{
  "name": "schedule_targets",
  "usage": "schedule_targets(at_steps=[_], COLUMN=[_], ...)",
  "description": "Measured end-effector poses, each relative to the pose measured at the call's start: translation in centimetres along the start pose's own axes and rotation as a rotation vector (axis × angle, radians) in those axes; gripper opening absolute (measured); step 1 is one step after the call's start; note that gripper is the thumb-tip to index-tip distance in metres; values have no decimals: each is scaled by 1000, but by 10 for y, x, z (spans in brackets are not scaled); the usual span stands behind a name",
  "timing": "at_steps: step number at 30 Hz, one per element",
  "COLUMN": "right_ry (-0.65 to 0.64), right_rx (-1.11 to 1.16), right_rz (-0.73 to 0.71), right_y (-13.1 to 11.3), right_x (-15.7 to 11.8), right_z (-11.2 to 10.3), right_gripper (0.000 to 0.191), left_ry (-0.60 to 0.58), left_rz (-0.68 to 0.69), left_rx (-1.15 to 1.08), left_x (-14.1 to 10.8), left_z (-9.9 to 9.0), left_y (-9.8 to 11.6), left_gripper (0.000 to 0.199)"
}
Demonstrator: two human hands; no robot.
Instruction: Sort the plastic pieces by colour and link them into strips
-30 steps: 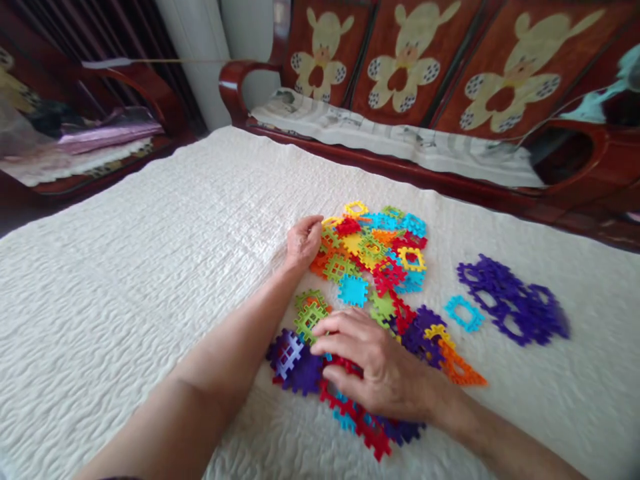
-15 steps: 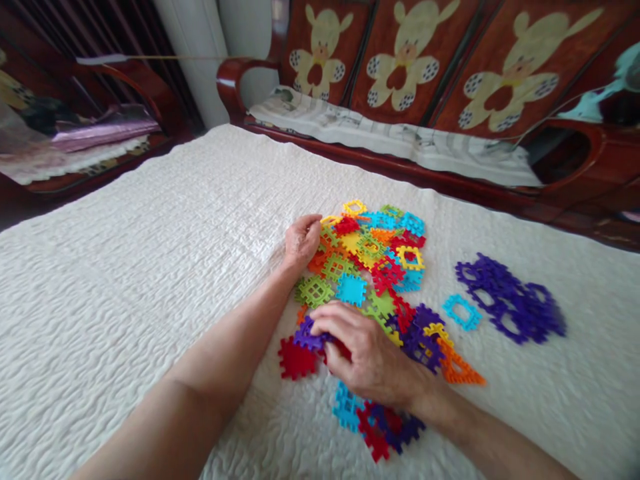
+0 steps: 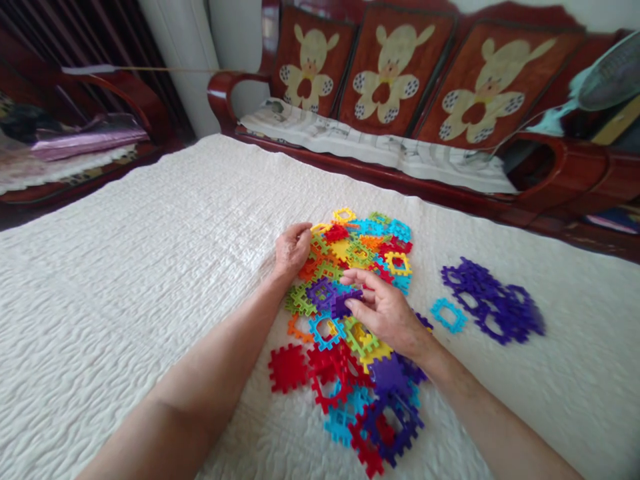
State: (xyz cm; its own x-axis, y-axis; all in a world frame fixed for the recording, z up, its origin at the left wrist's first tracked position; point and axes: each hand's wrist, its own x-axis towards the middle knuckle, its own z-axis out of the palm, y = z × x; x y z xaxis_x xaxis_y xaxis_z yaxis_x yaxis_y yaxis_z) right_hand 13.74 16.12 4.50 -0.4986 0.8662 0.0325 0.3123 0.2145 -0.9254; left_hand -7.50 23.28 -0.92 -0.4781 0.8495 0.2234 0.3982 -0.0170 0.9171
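Observation:
A mixed heap of notched plastic pieces in several colours (image 3: 340, 251) lies on a white quilted cover (image 3: 165, 253). My left hand (image 3: 293, 249) rests at the heap's left edge, fingers curled by a yellow piece; whether they grip anything is hidden. Over the middle of the heap, my right hand (image 3: 383, 310) has its thumb beneath its fingers, with a purple piece (image 3: 345, 304) between them. A separate pile of purple pieces (image 3: 493, 300) lies to the right, with a light blue frame piece (image 3: 449, 315) beside it. One red square (image 3: 289, 369) sits at the near left.
Beyond the cover stands a dark red wooden sofa (image 3: 390, 175) with bear-patterned cushions (image 3: 385, 73). A fan (image 3: 610, 73) is at the far right. Another wooden seat (image 3: 135, 100) with a purple bundle (image 3: 90, 137) is at the left.
My right hand has moved up and away from the near pieces, with purple at its fingertips, uncovering red, blue and green pieces. The left hand stays by the heap. The view has shifted slightly.

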Motion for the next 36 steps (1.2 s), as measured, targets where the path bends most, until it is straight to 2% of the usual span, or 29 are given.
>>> schedule_targets(at_steps=[3, 7, 10, 17, 25, 29, 32, 34, 36], right_ry=[5, 45, 92, 70, 130, 65, 83, 154, 302], right_rx=[-79, -377, -528, -552, -338, -112, 37, 49, -3], right_rz=[-79, -290, -367, -341, -226, -141, -56, -10, -3], right_y=[-1, 1, 4, 6, 5, -6, -9, -6, 1], right_x=[6, 13, 13, 12, 14, 12, 14, 18, 21], right_z=[6, 18, 26, 29, 26, 15, -4, -25, -56], right_gripper=[34, 39, 43, 46, 40, 18, 18, 23, 29], left_ry=[-3, -11, -14, -18, -12, -10, -29, -51, -40], left_rz=[10, 5, 7, 25, 40, 50, 36, -9, -46], left_rx=[8, 22, 26, 36, 45, 30, 23, 40, 71], left_x=[0, -1, -1, -2, -2, -2, -4, -5, -4], left_z=[0, -1, -1, -3, -2, -3, -4, -5, -5], left_y=[1, 2, 3, 5, 4, 5, 8, 8, 6], left_gripper=[31, 30, 31, 30, 29, 30, 32, 34, 37])
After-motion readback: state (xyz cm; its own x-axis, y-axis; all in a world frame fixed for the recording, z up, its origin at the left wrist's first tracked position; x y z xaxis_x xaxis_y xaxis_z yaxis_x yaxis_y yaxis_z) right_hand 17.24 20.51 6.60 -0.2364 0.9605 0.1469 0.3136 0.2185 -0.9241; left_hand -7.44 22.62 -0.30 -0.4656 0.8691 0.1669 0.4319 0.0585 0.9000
